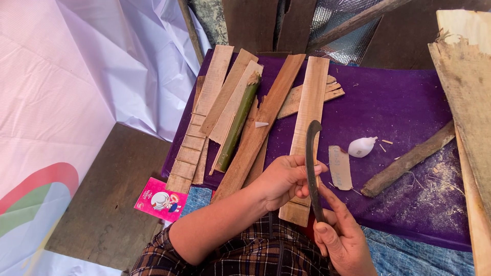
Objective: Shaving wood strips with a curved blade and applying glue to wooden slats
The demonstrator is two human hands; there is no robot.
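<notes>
**Holding a curved blade over the purple cloth**

Looking down, we see our left hand [286,179] closed around the middle of a dark curved blade [312,163], thumb and fingers pinching it from the side. Our right hand [342,240] is closed too, gripping the lower end of the same blade, with the forefinger stretched up along its edge. The blade stands nearly upright between the two hands, its hooked tip pointing up and to the right, and it hangs above the near end of a long pale wooden slat [309,128].

That slat lies on a purple cloth [399,107] spread over the desk. To its left we count several more flat wooden strips [266,122] fanned out side by side, and among them a green bamboo stick [238,122] lying lengthwise. A small white chip [261,124] rests on one of the brown strips.

Just right of the blade sits a short tan piece of wood [340,167], and near it a small white bottle [361,146] on its side. Farther right a rough brown branch [409,159] lies at a slant, with sawdust scattered close by. A pink card [161,199] lies at the cloth's near left corner. Our sleeves are dark plaid.
</notes>
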